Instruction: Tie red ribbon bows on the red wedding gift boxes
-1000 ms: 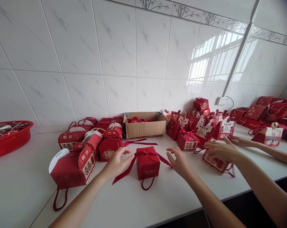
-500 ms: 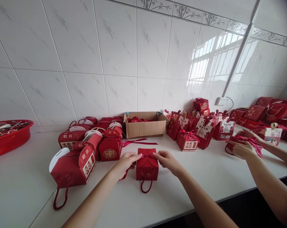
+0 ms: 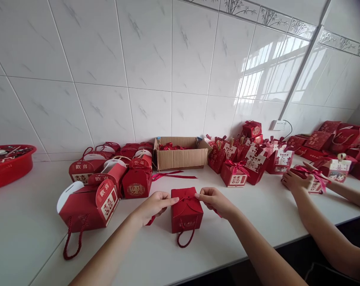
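Observation:
A small red gift box (image 3: 184, 222) with petal-shaped top flaps stands on the white counter (image 3: 138, 254) in front of me. A dark red ribbon (image 3: 187, 198) runs across its top, with a small knot or loop at the middle. My left hand (image 3: 156, 206) pinches the ribbon at the box's left edge, and a loose tail hangs below the fingers. On the opposite edge my right hand (image 3: 214, 201) pinches the other side, a bit of ribbon showing under the palm. From the box's front droops a twisted cord handle (image 3: 185, 244), touched by neither hand.
Left of me stand an open red box (image 3: 86, 212) and several others. Behind are loose ribbons (image 3: 174, 174) and a cardboard carton (image 3: 181, 158). Finished-looking boxes (image 3: 235, 174) fill the right. A co-worker's hands (image 3: 299, 180) hold a ribboned box. A red basin (image 3: 10, 171) sits far left.
Both hands keep their pinch on the ribbon while moving slightly apart. The gift box has turned a little. The co-worker's near hand has shifted to the left side of their box.

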### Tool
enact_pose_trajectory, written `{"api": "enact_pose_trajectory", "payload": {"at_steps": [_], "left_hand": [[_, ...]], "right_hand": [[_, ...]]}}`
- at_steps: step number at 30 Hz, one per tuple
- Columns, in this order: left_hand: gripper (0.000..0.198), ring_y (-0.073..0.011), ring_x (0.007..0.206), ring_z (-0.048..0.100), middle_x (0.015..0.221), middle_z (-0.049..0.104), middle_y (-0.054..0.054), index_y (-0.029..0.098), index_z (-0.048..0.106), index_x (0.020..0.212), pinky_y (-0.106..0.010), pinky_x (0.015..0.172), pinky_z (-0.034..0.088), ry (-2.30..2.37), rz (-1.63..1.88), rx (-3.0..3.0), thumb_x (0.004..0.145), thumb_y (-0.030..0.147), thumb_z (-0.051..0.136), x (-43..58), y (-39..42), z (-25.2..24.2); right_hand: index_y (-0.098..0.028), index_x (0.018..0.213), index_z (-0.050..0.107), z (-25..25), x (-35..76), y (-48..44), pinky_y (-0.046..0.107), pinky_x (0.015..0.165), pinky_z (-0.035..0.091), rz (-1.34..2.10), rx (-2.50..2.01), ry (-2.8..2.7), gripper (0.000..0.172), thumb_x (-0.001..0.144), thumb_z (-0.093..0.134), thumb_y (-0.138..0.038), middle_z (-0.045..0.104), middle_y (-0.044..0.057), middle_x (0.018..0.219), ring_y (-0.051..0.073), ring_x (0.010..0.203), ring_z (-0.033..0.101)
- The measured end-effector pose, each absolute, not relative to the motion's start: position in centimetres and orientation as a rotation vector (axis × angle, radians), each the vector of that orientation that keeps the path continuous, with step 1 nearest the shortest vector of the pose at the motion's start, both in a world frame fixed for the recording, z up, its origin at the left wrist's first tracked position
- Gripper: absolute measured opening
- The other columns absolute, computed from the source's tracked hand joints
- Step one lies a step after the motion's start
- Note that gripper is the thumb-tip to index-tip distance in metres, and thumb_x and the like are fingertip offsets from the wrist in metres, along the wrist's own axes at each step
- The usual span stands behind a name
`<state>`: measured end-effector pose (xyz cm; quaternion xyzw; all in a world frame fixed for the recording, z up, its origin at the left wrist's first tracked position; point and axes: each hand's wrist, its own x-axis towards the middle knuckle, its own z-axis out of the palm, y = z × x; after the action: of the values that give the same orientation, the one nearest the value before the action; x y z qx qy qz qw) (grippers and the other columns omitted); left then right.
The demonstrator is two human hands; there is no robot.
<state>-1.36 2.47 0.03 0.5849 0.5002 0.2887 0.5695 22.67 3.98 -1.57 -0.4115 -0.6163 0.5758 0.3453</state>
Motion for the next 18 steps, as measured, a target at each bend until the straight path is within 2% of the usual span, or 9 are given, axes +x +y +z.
{"api": "enact_pose_trajectory", "payload": {"at_steps": [12,15,18], "left_hand": [[0.051,-0.0056,0.042,0.015,0.041,0.026,0.010,0.020,0.029,0.053,-0.024,0.045,0.009,1.062,0.596,1.416,0.063,0.046,0.072,-1.9,2.4,0.0],[0.050,-0.0061,0.044,0.016,0.045,0.025,0.010,0.020,0.029,0.056,-0.024,0.045,0.011,1.074,0.615,1.454,0.065,0.046,0.071,-2.0,2.4,0.2],[0.049,-0.0067,0.047,0.017,0.051,0.026,0.010,0.021,0.029,0.059,-0.023,0.046,0.012,1.101,0.650,1.502,0.064,0.044,0.071,-2.2,2.5,0.3]], "right_hand": [[-0.018,0.058,0.048,-1.8,23.4,3.5,0.023,0.043,0.013,1.423,-1.093,-1.597,0.045,0.061,0.077,-0.052,0.036,-0.008,0.048,0.005,0.045,0.025],[-0.016,0.060,0.051,-1.4,23.7,3.0,0.022,0.044,0.016,1.567,-0.996,-1.480,0.041,0.063,0.078,-0.047,0.038,-0.007,0.050,0.004,0.045,0.027],[-0.015,0.066,0.055,-0.7,24.0,2.4,0.021,0.046,0.024,1.709,-0.901,-1.368,0.035,0.067,0.077,-0.043,0.046,-0.005,0.055,0.005,0.048,0.036]]}}
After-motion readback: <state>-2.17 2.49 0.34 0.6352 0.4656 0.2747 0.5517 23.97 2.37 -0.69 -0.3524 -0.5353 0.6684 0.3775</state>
